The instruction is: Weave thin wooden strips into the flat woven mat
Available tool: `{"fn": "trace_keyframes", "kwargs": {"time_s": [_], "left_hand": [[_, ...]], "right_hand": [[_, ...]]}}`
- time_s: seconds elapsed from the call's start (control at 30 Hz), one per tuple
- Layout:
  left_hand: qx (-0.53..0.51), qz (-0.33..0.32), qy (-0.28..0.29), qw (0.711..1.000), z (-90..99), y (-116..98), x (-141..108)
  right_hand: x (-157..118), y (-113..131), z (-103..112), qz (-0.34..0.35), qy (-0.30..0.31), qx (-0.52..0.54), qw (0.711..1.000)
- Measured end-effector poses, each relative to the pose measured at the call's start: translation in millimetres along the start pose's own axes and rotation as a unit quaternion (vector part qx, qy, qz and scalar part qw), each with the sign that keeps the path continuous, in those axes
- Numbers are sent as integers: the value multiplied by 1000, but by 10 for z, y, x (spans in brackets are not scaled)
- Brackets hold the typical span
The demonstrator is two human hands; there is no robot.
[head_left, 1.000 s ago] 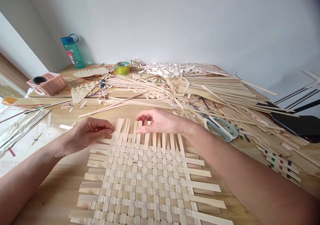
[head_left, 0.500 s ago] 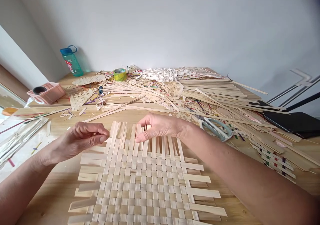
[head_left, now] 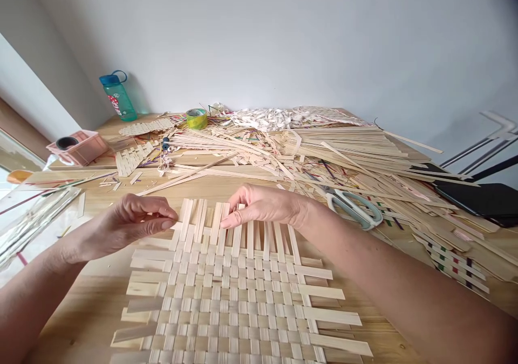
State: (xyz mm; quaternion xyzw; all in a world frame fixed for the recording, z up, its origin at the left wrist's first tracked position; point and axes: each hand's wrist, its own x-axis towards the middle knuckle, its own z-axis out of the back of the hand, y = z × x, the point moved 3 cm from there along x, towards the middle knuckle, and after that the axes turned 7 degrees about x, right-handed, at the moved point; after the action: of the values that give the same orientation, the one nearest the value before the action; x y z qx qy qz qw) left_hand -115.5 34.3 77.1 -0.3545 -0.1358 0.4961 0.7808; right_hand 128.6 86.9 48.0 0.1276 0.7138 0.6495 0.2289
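A pale woven mat of flat wooden strips (head_left: 230,304) lies in front of me, its loose strip ends sticking out at the sides and top. At its upper left corner my left hand (head_left: 141,218) pinches the end of a crosswise strip (head_left: 182,226) between thumb and fingers. My right hand (head_left: 254,207) is over the upper edge, thumb and fingers closed round an upright strip end (head_left: 220,215) or the strip behind it; the fingertips partly hide which.
Behind the mat lie heaped loose strips (head_left: 348,143), a tape roll (head_left: 196,118) and scissors (head_left: 356,208). A bottle (head_left: 119,98) and pink basket (head_left: 83,151) stand at the left; a black device (head_left: 481,202) lies at the right.
The view has shifted slightly, so background things sit a little further right. Both hands keep nearly the same grip and place at the mat's top edge.
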Motion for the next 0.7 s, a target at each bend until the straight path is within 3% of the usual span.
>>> {"fn": "trace_keyframes", "kwargs": {"time_s": [0.43, 0.57, 0.7], "left_hand": [[-42, -7, -1, 999, 9, -59, -1], [-59, 4, 4, 998, 3, 33, 5], [-99, -40, 11, 994, -6, 176, 45]], "right_hand": [[22, 23, -1, 0, 26, -13, 1000], [-14, 31, -18, -4, 22, 14, 1000], [-28, 16, -14, 6, 24, 25, 999]]}}
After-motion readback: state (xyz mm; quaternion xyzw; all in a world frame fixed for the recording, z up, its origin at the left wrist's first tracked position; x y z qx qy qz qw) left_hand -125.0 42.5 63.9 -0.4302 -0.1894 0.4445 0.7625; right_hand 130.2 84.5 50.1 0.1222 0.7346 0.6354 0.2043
